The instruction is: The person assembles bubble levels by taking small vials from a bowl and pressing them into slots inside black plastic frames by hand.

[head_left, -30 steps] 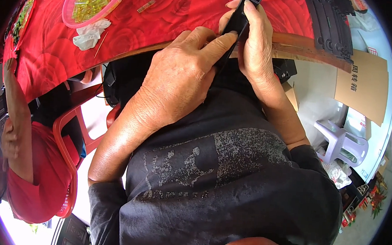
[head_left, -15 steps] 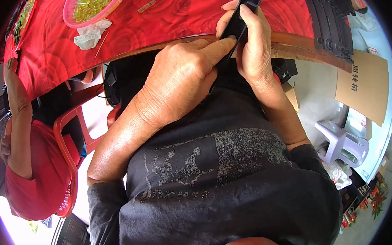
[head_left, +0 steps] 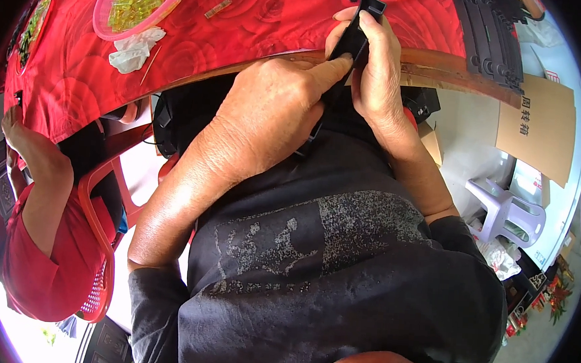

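Note:
A long, narrow black plastic housing (head_left: 352, 41) with a hollow channel is held at a slant above the table's front edge. My right hand (head_left: 382, 70) is wrapped round its upper part, thumb near the top end. My left hand (head_left: 268, 110) is closed about the lower part, its index finger pressed into the channel. Whatever lies under that fingertip is hidden. Part of the housing's lower end shows below my left hand, against my dark shirt.
A pink basket (head_left: 99, 22) of small clear yellow tubes stands on the red tablecloth (head_left: 274, 14), beside crumpled white tissue (head_left: 135, 50) and a thin stick. One small tube (head_left: 218, 8) lies apart. Black strips (head_left: 490, 44) are stacked at right. A person in red (head_left: 53, 253) sits at left.
My hands and the housing have shifted only slightly, a little down and to the right. At left, the other person's arms have moved, with the elbow now bent further toward me.

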### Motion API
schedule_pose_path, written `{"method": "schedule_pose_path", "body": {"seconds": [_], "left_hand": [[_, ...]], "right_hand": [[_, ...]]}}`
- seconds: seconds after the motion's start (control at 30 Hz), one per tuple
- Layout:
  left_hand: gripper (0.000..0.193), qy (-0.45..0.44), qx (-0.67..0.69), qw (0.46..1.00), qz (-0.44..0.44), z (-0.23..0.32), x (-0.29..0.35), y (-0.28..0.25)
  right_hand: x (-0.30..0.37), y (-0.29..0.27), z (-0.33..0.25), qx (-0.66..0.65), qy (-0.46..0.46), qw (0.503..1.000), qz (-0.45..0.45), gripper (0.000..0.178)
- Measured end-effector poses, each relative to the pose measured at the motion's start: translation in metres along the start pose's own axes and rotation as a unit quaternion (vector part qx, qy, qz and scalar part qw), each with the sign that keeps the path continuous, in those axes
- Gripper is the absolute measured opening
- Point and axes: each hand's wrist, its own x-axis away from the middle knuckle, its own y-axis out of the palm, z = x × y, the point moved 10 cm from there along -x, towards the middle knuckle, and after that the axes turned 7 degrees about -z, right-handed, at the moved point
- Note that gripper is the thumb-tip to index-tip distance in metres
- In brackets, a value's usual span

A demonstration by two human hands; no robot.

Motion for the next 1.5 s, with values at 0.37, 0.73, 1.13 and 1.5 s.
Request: {"method": "schedule_pose_path", "body": {"seconds": [0.37,0.73,1.13,1.5], "left_hand": [[0.042,0.000,-0.036,0.999,-0.031,0.004,-0.006,-0.007],[0.047,-0.011,-0.062,0.998,-0.007,0.003,-0.002,-0.006],[0.046,-0.008,-0.090,0.996,0.018,0.005,0.003,0.003],[0.056,0.004,0.017,0.999,0.029,-0.009,-0.002,0.008]], "right_hand": [[-0.002,0.004,-0.012,0.011,-0.020,1.000,0.000,0.040],[-0.001,0.005,-0.010,0.034,-0.023,0.999,0.003,0.039],[-0.001,0.010,-0.010,0.101,-0.003,0.995,-0.001,0.035],[-0.003,-0.006,0.009,0.052,0.011,0.999,0.004,0.055]]}}
